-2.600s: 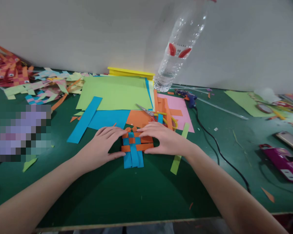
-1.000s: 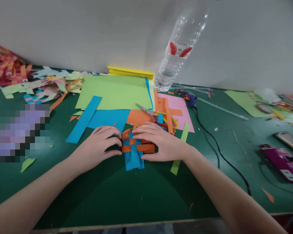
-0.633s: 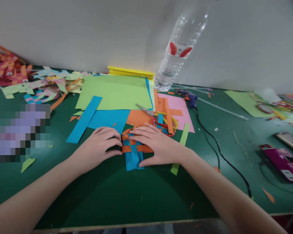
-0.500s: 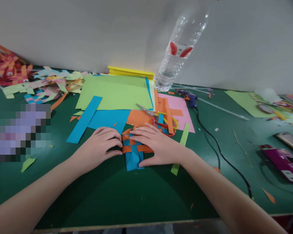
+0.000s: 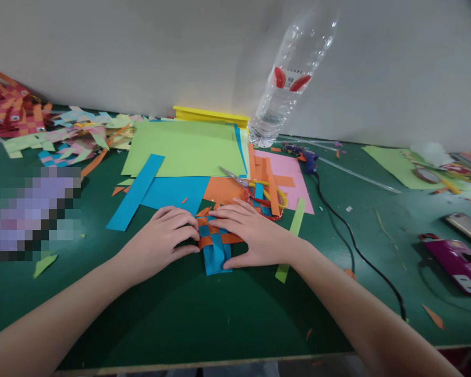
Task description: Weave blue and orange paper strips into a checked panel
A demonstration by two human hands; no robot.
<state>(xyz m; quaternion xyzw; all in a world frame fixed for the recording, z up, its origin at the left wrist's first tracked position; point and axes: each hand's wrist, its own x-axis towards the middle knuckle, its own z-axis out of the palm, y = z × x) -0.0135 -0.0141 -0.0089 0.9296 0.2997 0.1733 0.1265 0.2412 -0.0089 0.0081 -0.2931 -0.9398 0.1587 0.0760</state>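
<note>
A small woven paper piece [image 5: 216, 245] lies flat at the centre of the frame, on the green tabletop [image 5: 227, 319]. Its blue and orange strips cross over and under in a checkered pattern; one orange band runs across its lower part, below which blue ends hang toward the bottom of the frame, slightly uneven and creased. Small orange tips stick out at its top edge.

The left hand [image 5: 159, 238] meets the piece's left edge with curled fingers, thumb apart below them; whether it pinches the paper cannot be told. The right hand [image 5: 255, 235] lies over the right half, fingers stretched across the weave and thumb spread down to the blue ends.

Just above are a blue sheet [image 5: 172, 191], an orange sheet [image 5: 222, 188] and scissors [image 5: 239, 181] with red and yellow about the handles. A loose blue strip [image 5: 135, 193] slants left of centre, partly over light green sheets [image 5: 184, 146].

At upper centre-right, a clear plastic bottle [image 5: 277, 107] leans rightward in view. Its white label [image 5: 290, 79] carries two red leaf-like shapes and dark characters, too small to read. Woven orange-and-pink shapes [image 5: 13, 115] with eye-like dots fill the upper left.
</note>
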